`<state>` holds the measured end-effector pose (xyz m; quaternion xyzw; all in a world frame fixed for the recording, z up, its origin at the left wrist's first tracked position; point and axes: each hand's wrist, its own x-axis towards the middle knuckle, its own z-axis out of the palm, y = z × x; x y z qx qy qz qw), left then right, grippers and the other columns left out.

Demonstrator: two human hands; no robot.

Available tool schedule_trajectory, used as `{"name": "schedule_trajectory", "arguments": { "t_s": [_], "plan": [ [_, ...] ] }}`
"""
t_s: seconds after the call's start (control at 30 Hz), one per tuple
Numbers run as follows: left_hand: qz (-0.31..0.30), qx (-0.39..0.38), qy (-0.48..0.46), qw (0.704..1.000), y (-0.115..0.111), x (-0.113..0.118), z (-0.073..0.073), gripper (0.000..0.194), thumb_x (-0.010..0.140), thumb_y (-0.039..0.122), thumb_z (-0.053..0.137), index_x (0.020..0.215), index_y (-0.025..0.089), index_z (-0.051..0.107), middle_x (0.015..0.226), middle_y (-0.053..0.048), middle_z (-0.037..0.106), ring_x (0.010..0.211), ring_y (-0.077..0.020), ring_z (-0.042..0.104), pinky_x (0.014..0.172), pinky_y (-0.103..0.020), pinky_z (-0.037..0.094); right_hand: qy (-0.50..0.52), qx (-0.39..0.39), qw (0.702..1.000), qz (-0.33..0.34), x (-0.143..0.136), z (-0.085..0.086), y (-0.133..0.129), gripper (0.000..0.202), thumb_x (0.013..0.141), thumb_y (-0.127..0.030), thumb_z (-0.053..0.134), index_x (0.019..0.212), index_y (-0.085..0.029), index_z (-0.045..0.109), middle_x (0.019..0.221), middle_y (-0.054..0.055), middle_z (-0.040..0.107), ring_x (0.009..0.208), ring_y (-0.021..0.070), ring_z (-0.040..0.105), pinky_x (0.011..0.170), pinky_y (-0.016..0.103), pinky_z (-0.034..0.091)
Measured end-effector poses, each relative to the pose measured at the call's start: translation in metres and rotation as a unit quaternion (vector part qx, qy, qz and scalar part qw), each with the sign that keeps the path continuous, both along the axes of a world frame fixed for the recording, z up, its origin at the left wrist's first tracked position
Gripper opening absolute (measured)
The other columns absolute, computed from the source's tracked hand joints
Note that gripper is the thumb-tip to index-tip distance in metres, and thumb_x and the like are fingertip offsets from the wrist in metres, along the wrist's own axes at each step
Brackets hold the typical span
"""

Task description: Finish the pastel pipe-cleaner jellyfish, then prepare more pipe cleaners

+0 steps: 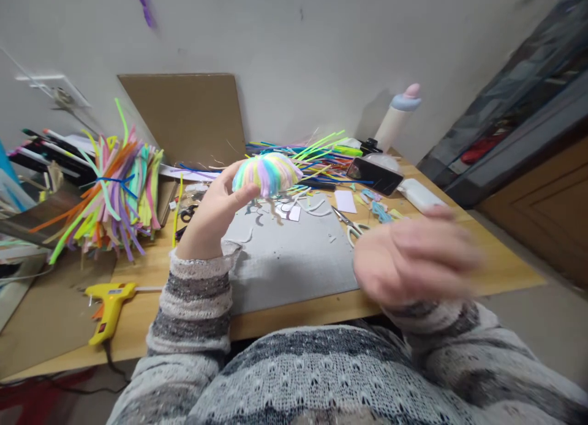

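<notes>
In the head view my left hand is wrapped round a dome-shaped piece of pastel rainbow pipe cleaners, held up above the grey mat. A thin brownish strand hangs below the dome. My right hand is smeared by motion over the right side of the table, its fingers seemingly curled, and whether anything is in them I cannot make out. Nearest to it lie scissors with pale handles. White pipe cleaner pieces and small paper scraps are on the mat's far part.
A yellow glue gun lies at the left front. Bundled colourful pipe cleaners stand at the left, and loose ones pile at the back. A cardboard sheet leans on the wall. A phone and a bottle are at the back right.
</notes>
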<state>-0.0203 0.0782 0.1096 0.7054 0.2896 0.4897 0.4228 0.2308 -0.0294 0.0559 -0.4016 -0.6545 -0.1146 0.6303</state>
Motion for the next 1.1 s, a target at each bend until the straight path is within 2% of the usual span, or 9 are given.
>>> {"name": "schedule_trajectory", "arguments": {
  "t_s": [0.07, 0.1, 0.17, 0.23, 0.3, 0.5, 0.83, 0.97, 1.1],
  "plan": [
    [0.016, -0.009, 0.015, 1.0, -0.002, 0.004, -0.002, 0.056, 0.076, 0.052, 0.07, 0.118, 0.016, 0.063, 0.119, -0.012, 0.065, 0.113, -0.027, 0.059, 0.099, -0.038, 0.045, -0.042, 0.048, 0.998, -0.003, 0.005, -0.002, 0.028, 0.017, 0.091, -0.039, 0.046, 0.103, -0.034, 0.057, 0.095, 0.0, 0.061, 0.092, 0.022, 0.057, 0.092, 0.047, 0.041],
    [0.021, -0.013, 0.023, 0.999, -0.003, 0.006, -0.003, 0.056, 0.076, 0.052, 0.071, 0.117, 0.016, 0.064, 0.119, -0.011, 0.066, 0.112, -0.0268, 0.059, 0.099, -0.038, 0.045, -0.083, 0.003, 0.997, 0.004, 0.009, -0.005, 0.043, 0.017, 0.09, -0.033, 0.049, 0.103, -0.028, 0.058, 0.095, 0.002, 0.062, 0.093, 0.0222, 0.058, 0.09, 0.045, 0.042],
    [0.018, -0.027, 0.028, 0.999, -0.004, 0.009, -0.007, 0.057, 0.075, 0.053, 0.071, 0.117, 0.015, 0.064, 0.118, -0.012, 0.066, 0.111, -0.0269, 0.06, 0.099, -0.039, 0.045, -0.193, -0.24, 0.951, 0.031, 0.021, -0.016, 0.067, 0.018, 0.089, -0.024, 0.051, 0.103, -0.019, 0.061, 0.1, 0.007, 0.066, 0.094, 0.022, 0.06, 0.085, 0.039, 0.044],
    [0.01, -0.045, 0.011, 0.999, -0.006, 0.011, -0.013, 0.057, 0.077, 0.054, 0.069, 0.119, 0.015, 0.063, 0.12, -0.012, 0.066, 0.113, -0.0271, 0.059, 0.101, -0.04, 0.043, -0.272, -0.45, 0.85, 0.05, 0.035, -0.032, 0.079, 0.021, 0.086, -0.018, 0.054, 0.105, -0.015, 0.063, 0.103, 0.012, 0.067, 0.091, 0.0217, 0.061, 0.082, 0.035, 0.046],
    [0.008, -0.069, -0.02, 0.997, -0.009, 0.014, -0.02, 0.057, 0.08, 0.055, 0.065, 0.121, 0.016, 0.062, 0.124, -0.012, 0.065, 0.118, -0.027, 0.057, 0.106, -0.041, 0.04, -0.3, -0.498, 0.811, 0.066, 0.045, -0.048, 0.082, 0.021, 0.082, -0.012, 0.058, 0.102, -0.013, 0.065, 0.102, 0.013, 0.068, 0.09, 0.022, 0.062, 0.08, 0.034, 0.046],
    [-0.028, -0.2, -0.107, 0.974, -0.026, 0.021, -0.039, 0.047, 0.086, 0.056, 0.056, 0.118, 0.023, 0.065, 0.128, -0.006, 0.063, 0.128, -0.0262, 0.05, 0.113, -0.042, 0.033, -0.34, -0.507, 0.785, 0.105, 0.048, -0.063, 0.081, 0.011, 0.08, -0.008, 0.06, 0.084, -0.015, 0.068, 0.089, 0.008, 0.069, 0.082, 0.019, 0.061, 0.075, 0.028, 0.045],
    [0.037, -0.336, -0.21, 0.917, -0.033, 0.02, -0.061, 0.041, 0.083, 0.056, 0.06, 0.11, 0.027, 0.067, 0.127, 0.0, 0.064, 0.134, -0.0255, 0.046, 0.114, -0.04, 0.035, -0.317, -0.478, 0.815, 0.075, 0.061, -0.07, 0.091, 0.011, 0.086, -0.016, 0.057, 0.09, -0.015, 0.067, 0.096, 0.01, 0.067, 0.086, 0.0207, 0.061, 0.079, 0.031, 0.045],
    [0.065, -0.403, -0.247, 0.879, -0.033, 0.02, -0.067, 0.039, 0.087, 0.054, 0.055, 0.111, 0.026, 0.066, 0.125, 0.001, 0.066, 0.135, -0.0226, 0.044, 0.115, -0.039, 0.034, -0.201, -0.423, 0.879, 0.091, 0.055, -0.073, 0.082, 0.018, 0.09, -0.025, 0.055, 0.103, -0.016, 0.064, 0.097, 0.009, 0.067, 0.086, 0.02, 0.062, 0.079, 0.033, 0.047],
    [0.039, -0.383, -0.249, 0.889, -0.03, 0.02, -0.071, 0.038, 0.091, 0.053, 0.048, 0.112, 0.027, 0.065, 0.123, 0.001, 0.067, 0.131, -0.0211, 0.048, 0.111, -0.036, 0.038, -0.149, -0.302, 0.934, 0.122, 0.043, -0.074, 0.074, 0.014, 0.089, -0.021, 0.054, 0.097, -0.017, 0.066, 0.097, 0.009, 0.067, 0.092, 0.0209, 0.061, 0.083, 0.036, 0.046]
  ]
}}
